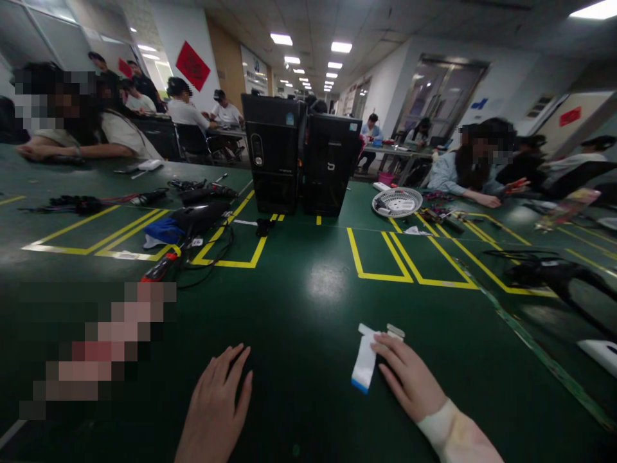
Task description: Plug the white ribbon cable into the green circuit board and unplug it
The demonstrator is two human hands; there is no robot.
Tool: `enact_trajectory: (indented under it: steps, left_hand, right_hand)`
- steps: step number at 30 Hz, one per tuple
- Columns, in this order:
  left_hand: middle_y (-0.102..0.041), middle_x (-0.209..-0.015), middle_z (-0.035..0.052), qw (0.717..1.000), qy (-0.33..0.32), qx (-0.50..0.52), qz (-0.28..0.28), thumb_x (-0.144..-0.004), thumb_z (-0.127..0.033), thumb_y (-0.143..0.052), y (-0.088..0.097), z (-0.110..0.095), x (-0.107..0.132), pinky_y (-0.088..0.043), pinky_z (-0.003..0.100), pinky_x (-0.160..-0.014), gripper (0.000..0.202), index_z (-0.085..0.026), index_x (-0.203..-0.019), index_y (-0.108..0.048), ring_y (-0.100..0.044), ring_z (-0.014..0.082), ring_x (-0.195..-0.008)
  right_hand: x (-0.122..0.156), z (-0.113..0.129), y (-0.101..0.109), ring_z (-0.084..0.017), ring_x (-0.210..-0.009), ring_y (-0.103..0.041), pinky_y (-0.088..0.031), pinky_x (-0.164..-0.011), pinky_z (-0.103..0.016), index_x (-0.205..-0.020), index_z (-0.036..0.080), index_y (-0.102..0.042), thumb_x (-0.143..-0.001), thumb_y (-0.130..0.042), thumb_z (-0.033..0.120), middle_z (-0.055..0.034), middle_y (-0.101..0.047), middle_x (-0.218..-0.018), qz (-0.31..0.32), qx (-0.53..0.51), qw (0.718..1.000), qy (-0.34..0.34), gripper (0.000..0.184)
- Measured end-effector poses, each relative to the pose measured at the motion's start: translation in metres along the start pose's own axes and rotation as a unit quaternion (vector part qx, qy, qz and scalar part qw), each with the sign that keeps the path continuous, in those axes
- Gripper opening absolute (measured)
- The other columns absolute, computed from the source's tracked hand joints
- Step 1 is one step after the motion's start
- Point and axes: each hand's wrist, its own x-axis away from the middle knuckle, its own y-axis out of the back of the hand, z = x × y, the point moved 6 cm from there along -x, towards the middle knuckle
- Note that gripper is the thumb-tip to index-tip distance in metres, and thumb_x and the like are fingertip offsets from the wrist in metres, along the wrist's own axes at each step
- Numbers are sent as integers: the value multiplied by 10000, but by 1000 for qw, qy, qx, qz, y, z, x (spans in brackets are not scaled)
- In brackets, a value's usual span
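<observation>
On the dark green table, my left hand (216, 399) lies flat with fingers stretched out and nothing in them. My right hand (409, 379) rests to the right, its fingers extended and the thumb apart. Its fingertips touch the edge of a white flat strip with a blue end (364, 363), which looks like a ribbon cable and lies bent on the table. Just beyond those fingers is a small pale, oblong piece (396, 332), partly covered by the hand; I cannot tell whether it joins the strip.
Two black computer towers (274, 154) stand at the back middle. A white round basket (396, 203) holds items behind right. Dark cables and a blue cloth-like item (164, 233) lie left, near a red-black tool (166, 263). Yellow tape marks the table. Other people sit around.
</observation>
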Motion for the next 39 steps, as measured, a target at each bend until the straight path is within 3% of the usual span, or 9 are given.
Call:
enact_trajectory:
  steps: [4,8,19,22,25,28,31,34,39]
  left_hand:
    - [-529,-1287,106,1000,4,-1,1,-920,-398,-359,0,1,0,-370,489,-1016,441,-184,-1269,-521,-481,283,-1198]
    - [-534,-1276,110,1000,1,-1,-2,-917,-381,-365,2,0,0,-369,488,-1016,431,-175,-1258,-530,-480,281,-1195]
    - [-523,-1293,113,1000,10,-5,6,-916,-390,-349,0,0,0,-366,482,-1015,449,-174,-1265,-534,-470,286,-1207]
    - [-517,-1302,114,1000,15,-11,21,-914,-413,-350,-3,3,1,-378,501,-997,467,-182,-1277,-529,-471,301,-1207]
    - [-516,-1307,116,999,14,-14,32,-916,-409,-341,-5,4,1,-368,496,-1009,474,-172,-1280,-530,-469,296,-1211]
    - [-515,-1311,110,999,16,-13,38,-916,-414,-335,-6,6,1,-361,503,-1015,482,-174,-1288,-523,-460,298,-1219]
    - [-512,-1317,108,999,17,-10,36,-914,-425,-330,-6,6,1,-357,507,-1018,489,-180,-1292,-520,-457,298,-1224]
    - [-513,-1313,111,999,17,-9,30,-915,-429,-323,-5,6,1,-365,504,-1014,494,-176,-1290,-523,-455,296,-1227]
    - [-520,-1303,128,999,22,-19,31,-915,-429,-320,-6,6,1,-384,520,-993,506,-158,-1289,-525,-469,310,-1212]
  right_hand:
    - [-28,79,-20,-229,-1256,-429,-395,-1026,-473,-1217,224,-523,-877,-439,203,-96,-542,-1267,58,-78,994,56,351]
    - [-51,126,-33,-230,-1271,-401,-333,-1066,-476,-1215,235,-515,-847,-473,213,-73,-529,-1283,112,-139,982,56,371]
    - [-51,128,-28,-230,-1354,-276,-285,-1082,-513,-1297,227,-453,-824,-455,168,-79,-409,-1414,109,-138,981,85,476]
    - [-42,88,-16,-246,-1360,-266,-291,-1061,-549,-1284,223,-482,-858,-425,178,-95,-395,-1423,50,-56,996,50,432]
    - [-18,8,3,-298,-1357,-257,-231,-1041,-630,-1274,239,-508,-887,-415,323,-93,-449,-1384,-6,94,994,-61,407]
    - [26,-99,32,-369,-1346,-245,-225,-1030,-631,-1311,105,-476,-856,-394,423,-175,-446,-1371,-4,214,936,-279,561]
    - [70,-184,60,-385,-1330,-264,-262,-1056,-491,-1292,-61,-462,-869,-344,362,-277,-400,-1367,23,228,868,-440,610]
    - [93,-228,81,-415,-1319,-262,-263,-1015,-540,-1277,-89,-466,-885,-256,312,-312,-367,-1372,5,234,833,-501,599]
    - [111,-257,86,-425,-1277,-326,-319,-905,-579,-1323,32,-468,-886,-222,483,-302,-369,-1369,-23,224,790,-570,674]
